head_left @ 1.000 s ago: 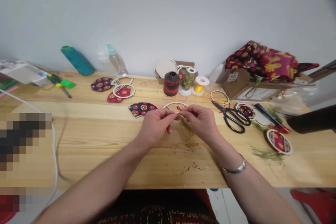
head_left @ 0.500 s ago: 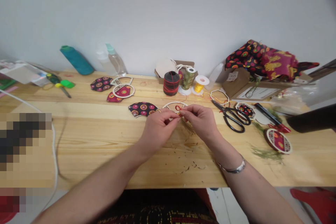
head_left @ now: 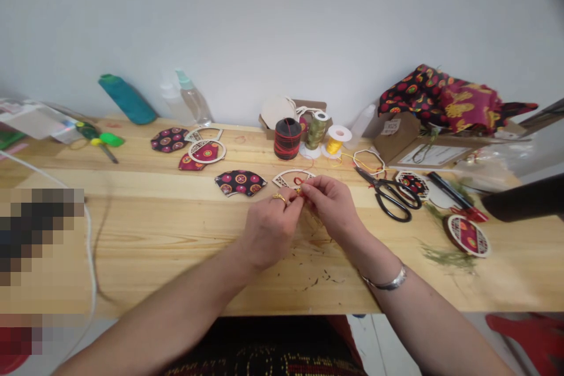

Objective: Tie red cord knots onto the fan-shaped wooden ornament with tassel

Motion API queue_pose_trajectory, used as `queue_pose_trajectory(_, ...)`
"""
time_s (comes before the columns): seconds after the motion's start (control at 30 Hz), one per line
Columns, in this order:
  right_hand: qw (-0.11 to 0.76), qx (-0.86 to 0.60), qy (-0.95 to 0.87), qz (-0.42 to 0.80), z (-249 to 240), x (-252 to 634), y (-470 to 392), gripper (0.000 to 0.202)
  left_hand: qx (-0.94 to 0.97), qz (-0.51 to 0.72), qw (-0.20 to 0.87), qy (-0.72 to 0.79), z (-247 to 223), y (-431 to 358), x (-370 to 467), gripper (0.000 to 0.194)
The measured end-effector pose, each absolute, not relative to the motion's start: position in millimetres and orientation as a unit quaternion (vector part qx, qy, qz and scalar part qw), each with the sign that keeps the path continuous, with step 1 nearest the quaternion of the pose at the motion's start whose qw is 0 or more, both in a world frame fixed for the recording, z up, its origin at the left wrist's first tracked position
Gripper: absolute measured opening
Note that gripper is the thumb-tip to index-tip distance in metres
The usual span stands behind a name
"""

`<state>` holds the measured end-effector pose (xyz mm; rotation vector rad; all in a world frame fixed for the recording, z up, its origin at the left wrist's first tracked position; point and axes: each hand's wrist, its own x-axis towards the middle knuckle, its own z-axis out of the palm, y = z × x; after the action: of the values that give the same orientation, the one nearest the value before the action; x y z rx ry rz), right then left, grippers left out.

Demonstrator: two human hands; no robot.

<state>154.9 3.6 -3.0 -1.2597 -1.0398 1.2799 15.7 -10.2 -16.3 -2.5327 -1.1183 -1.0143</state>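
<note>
Both my hands meet above the middle of the table, pinching a thin red cord (head_left: 298, 180) whose small loop stands up between the fingertips. My left hand (head_left: 274, 220) is closed, thumb against the bent fingers, with a gold ring showing. Thumb and forefinger of my right hand (head_left: 331, 204) press together on the cord from the other side. Yellow strands show by the fingertips; the knot itself is mostly hidden. Just behind the hands lies a fan-shaped wooden frame (head_left: 282, 178), partly covered. A patterned fabric fan piece (head_left: 240, 183) rests left of it.
Behind stand a black-and-red thread spool (head_left: 287, 140), a green spool (head_left: 315, 131) and a yellow spool (head_left: 336, 140). Black scissors (head_left: 392, 197) lie to the right, near a round fabric ornament (head_left: 467, 235). A box (head_left: 434, 151) holds patterned cloth. A white cable (head_left: 91, 247) runs down the left.
My left hand has turned, knuckles now upward, and its fingers have curled in closer to the right fingertips. The right hand has shifted slightly left, still pinching the cord.
</note>
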Motion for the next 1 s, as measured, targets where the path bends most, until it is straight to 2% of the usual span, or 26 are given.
queue_pose_trajectory(0.33, 0.496, -0.545, -0.467, 0.488, -6, 157, 4, 0.015, -0.842, -0.365, 0.069, -0.391, -5, -9, 18, 0.018)
queue_pose_trajectory(0.53, 0.496, -0.547, -0.504, 0.448, -8, 158, 6, 0.013, -0.785, -0.397, 0.043, -0.474, -3, -5, 16, 0.021)
queue_pose_trajectory(0.63, 0.494, -0.548, -0.515, 0.435, -10, 158, 6, 0.012, -0.758, -0.412, -0.102, -0.496, 1, -5, 16, 0.024)
queue_pose_trajectory(0.8, 0.488, -0.552, -0.529, 0.421, -8, 157, 3, 0.009, -0.656, -0.321, -0.417, -0.541, 12, -2, 16, 0.026)
queue_pose_trajectory(0.9, 0.483, -0.549, -0.544, 0.412, -6, 156, 1, 0.007, -0.574, -0.303, -0.549, -0.527, 17, 0, 17, 0.027)
queue_pose_trajectory(1.0, 0.481, -0.552, -0.559, 0.389, -5, 155, 0, 0.006, -0.501, -0.318, -0.629, -0.503, 18, 2, 18, 0.023)
